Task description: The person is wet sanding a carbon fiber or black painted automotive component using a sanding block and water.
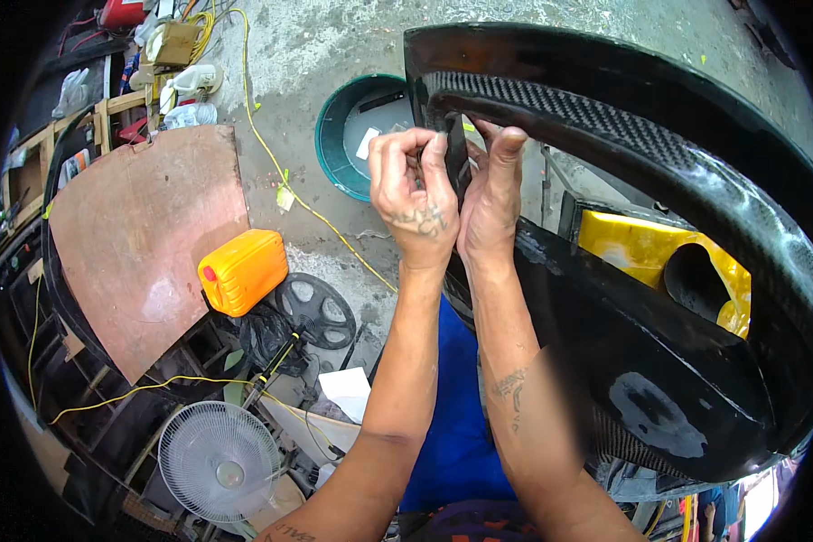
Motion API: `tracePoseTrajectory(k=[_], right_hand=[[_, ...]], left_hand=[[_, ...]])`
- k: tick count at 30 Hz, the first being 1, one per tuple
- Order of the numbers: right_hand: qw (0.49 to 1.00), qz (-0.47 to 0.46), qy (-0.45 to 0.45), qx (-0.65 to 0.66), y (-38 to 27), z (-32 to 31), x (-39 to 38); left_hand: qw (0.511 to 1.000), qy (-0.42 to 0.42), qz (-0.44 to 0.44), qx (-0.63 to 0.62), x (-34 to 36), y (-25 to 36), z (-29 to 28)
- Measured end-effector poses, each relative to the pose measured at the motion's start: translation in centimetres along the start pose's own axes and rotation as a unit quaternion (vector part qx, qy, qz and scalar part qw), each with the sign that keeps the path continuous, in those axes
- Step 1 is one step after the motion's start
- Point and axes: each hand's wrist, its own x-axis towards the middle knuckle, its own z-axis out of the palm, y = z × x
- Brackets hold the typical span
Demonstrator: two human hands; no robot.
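A large glossy black carbon-fibre bumper [641, 298] fills the right side, with bare weave along its upper strip and a grey dull patch low down. My left hand [413, 194] is closed at the bumper's near left end, thumb and forefinger pinched together; whatever is between them is hidden. Right beside it, my right hand [492, 199] wraps the narrow end piece of the bumper, thumb up and fingers partly out of sight behind the edge. The two wrists nearly touch.
Beyond my hands stands a green bucket [334, 167]. A yellow cable [312, 212] crosses the concrete floor. Left are a brown board [149, 226], an orange jerrycan [244, 271], a black wheel-like disc [316, 310] and a fan [219, 461]. A yellow piece [637, 237] shows through the bumper's opening.
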Motion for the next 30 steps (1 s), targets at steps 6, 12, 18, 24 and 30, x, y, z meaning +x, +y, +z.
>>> tracePoseTrajectory(k=[6,12,18,24,30], right_hand=[[0.998,-0.018,-0.008,-0.051,0.3,-0.1,0.0],[1.000,-0.005,-0.014,-0.006,-0.1,0.2,0.2],[0.999,0.009,-0.017,0.025,-0.4,0.6,0.5],[0.998,-0.009,-0.041,-0.055,-0.5,0.3,0.7],[0.998,-0.001,-0.001,-0.061,-0.3,0.2,-0.1]], left_hand=[[0.999,0.006,-0.021,-0.024,-0.6,-0.3,0.1],[0.998,0.036,-0.018,-0.040,0.8,-0.4,0.8],[1.000,0.014,0.012,0.014,2.0,0.0,0.7],[1.000,-0.003,0.007,0.007,2.4,-0.2,0.6],[1.000,0.001,0.002,0.010,0.5,0.0,0.1]])
